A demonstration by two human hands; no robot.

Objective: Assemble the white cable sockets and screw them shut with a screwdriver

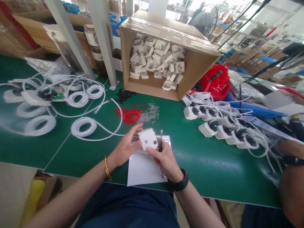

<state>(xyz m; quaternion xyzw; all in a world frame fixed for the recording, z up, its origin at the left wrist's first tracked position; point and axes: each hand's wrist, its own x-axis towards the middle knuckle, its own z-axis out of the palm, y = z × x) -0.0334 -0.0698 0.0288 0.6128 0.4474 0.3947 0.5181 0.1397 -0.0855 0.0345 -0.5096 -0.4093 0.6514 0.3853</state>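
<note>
A white plastic housing (147,139) with two round marks on its face is held above the green bench, tilted. The fingers and thumb of my left hand (127,146) close on its left edge, where a white cable (114,132) runs in. My right hand (167,160) grips the lower right of the housing with the thumb on its face. A slim dark tool with a metallic tip (161,139) also sticks up from this hand; its kind I cannot make out. Beneath both hands lies a white sheet (142,169) with small parts along its right edge.
Behind are a red ring pile (129,114), loose screws (152,112) and black pieces (123,95). A carton (152,84) holds many white housings. Coiled cables (83,128) lie left; cabled housings (223,131) stand right. Another person's arm (292,177) reaches in at far right.
</note>
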